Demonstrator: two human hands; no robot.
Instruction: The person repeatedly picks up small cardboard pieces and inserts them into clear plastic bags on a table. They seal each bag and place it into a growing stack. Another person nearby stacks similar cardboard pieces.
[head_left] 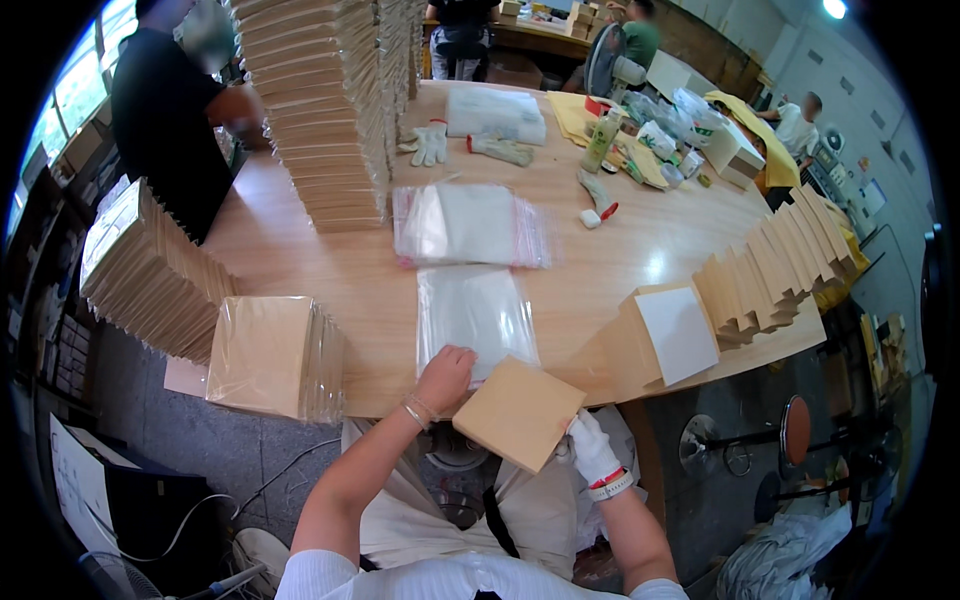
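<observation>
— At the table's near edge, what do the hands hold?

— Her gloved right hand (590,447) is clamped on the corner of a tan square board (518,412), held tilted just off the wooden table (600,260). The bare left hand (445,377) presses down with fingers together on a clear plastic bag (474,312) lying flat, just beside the board.

— And around them?

— Beyond lies a pile of zip bags (467,224), then work gloves (432,143). Wrapped boards (268,355) are stacked at the left; a fanned row of boards (775,275) leans at the right.
</observation>
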